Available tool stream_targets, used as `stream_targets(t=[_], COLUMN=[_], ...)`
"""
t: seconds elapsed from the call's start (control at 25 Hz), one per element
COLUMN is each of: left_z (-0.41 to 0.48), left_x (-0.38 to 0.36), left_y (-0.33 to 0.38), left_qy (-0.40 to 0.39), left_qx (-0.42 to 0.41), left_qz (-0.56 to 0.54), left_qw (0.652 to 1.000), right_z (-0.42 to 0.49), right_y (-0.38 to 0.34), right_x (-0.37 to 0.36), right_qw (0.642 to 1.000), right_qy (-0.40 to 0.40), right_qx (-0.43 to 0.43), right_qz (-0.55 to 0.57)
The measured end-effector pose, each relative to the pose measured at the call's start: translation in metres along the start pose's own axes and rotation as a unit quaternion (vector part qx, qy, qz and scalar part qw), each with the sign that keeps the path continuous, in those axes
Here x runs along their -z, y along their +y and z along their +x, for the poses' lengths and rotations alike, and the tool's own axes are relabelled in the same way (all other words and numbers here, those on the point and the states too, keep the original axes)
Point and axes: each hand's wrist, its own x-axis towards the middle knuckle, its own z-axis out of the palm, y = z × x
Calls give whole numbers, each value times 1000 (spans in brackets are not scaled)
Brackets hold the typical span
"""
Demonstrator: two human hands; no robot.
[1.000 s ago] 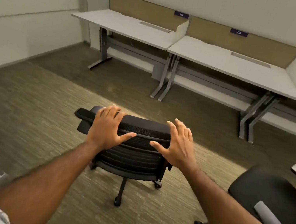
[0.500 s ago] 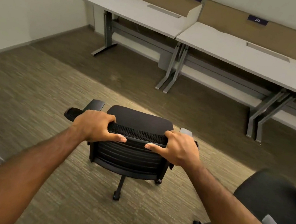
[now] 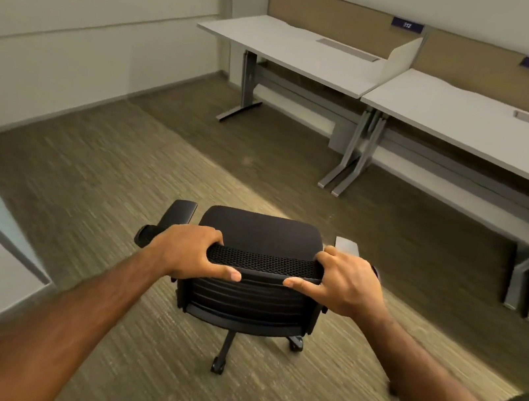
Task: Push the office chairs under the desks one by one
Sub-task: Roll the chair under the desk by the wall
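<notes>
Office chair [image 3: 263,234] backrest top is grasped by left hand [image 3: 190,252] and right hand [image 3: 345,282]. Step: transit. Next: steer it forward under the desk [image 3: 300,51] ahead.

Carpeted floor [image 3: 94,173], black office chair [image 3: 261,234], two desks [image 3: 300,53]

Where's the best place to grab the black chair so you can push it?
Grab the top edge of the backrest, coming from behind. It's a wide bar at arm height, facing the person, so the left hand and right hand fit near its corners.
</notes>
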Motion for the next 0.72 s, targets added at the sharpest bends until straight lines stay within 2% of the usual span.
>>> stream_targets(t=[0.36, 0.72], left_z=[57, 154], left_x=[18, 42], left_y=[-28, -88], left_qy=[-43, -4], left_qx=[35, 48], left_qz=[-22, -16], left_qw=[998, 999], right_z=[76, 199], right_y=[32, 43], right_x=[-4, -14], right_qw=[998, 997], right_qy=[24, 13], right_qx=[58, 66], right_qz=[15, 23])
